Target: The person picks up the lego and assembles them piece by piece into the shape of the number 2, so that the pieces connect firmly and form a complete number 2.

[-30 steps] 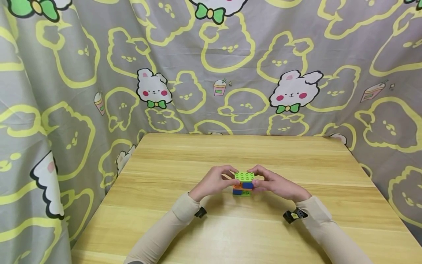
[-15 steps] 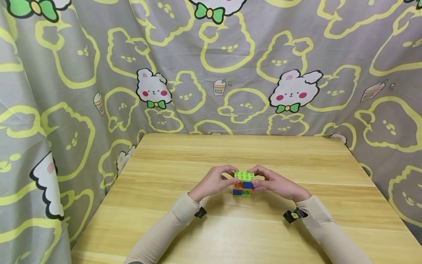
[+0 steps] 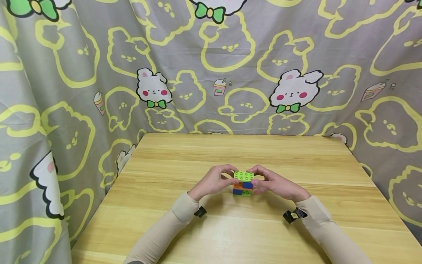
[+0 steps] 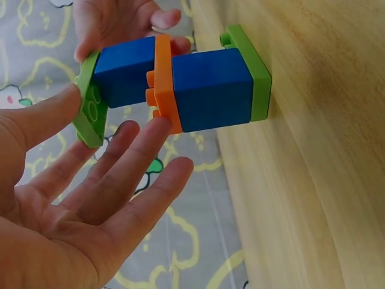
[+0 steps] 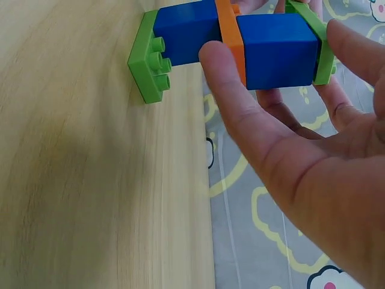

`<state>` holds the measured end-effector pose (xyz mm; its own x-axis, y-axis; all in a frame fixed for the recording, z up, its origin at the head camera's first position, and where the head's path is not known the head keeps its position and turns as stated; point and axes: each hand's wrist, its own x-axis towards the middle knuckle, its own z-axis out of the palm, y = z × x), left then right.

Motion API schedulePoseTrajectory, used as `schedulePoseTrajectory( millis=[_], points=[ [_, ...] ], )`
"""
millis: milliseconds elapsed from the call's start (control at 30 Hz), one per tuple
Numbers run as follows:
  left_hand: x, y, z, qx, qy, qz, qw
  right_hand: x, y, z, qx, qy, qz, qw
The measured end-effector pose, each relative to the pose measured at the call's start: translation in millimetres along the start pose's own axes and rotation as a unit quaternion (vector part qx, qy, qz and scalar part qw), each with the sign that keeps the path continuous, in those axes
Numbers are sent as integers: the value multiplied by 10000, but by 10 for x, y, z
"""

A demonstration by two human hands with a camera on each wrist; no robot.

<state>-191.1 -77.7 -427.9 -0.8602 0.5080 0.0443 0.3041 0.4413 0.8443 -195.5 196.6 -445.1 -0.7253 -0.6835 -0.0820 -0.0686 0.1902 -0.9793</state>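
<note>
A stack of building bricks stands upright on the table. At its foot lies a flat green brick (image 4: 260, 84), with a blue brick (image 4: 213, 89) on its left half. Above that is a thin orange brick (image 4: 163, 81), then another blue brick (image 5: 278, 51) to the right. A flat green studded brick (image 3: 244, 176) tops the stack, overhanging to the left. My left hand (image 3: 214, 180) pinches its left end between thumb and fingers. At the right end, my right hand (image 3: 275, 184) pinches the same top brick, while one fingertip (image 5: 218, 57) lies by the orange brick.
The wooden table (image 3: 227, 234) reaches back to a grey curtain (image 3: 237, 55) with cartoon prints, which also hangs along the left and right sides. A black wrist strap (image 3: 295, 215) sits on my right wrist, with a black device (image 3: 200, 212) at the left one.
The top green brick and the fingertips on it have shifted very slightly left. The bricks beneath stay in place.
</note>
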Motion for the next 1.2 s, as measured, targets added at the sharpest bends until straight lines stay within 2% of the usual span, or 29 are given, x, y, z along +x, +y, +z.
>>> schedulePoseTrajectory(
  millis=[833,1200],
  points=[
    [-1,-6,-14,25,-36,39,10000,38,18,-8,76,29,-169,9998],
    [1,4,-15,5,-8,-70,10000,40,33,-19,29,49,-188,9998]
  ],
)
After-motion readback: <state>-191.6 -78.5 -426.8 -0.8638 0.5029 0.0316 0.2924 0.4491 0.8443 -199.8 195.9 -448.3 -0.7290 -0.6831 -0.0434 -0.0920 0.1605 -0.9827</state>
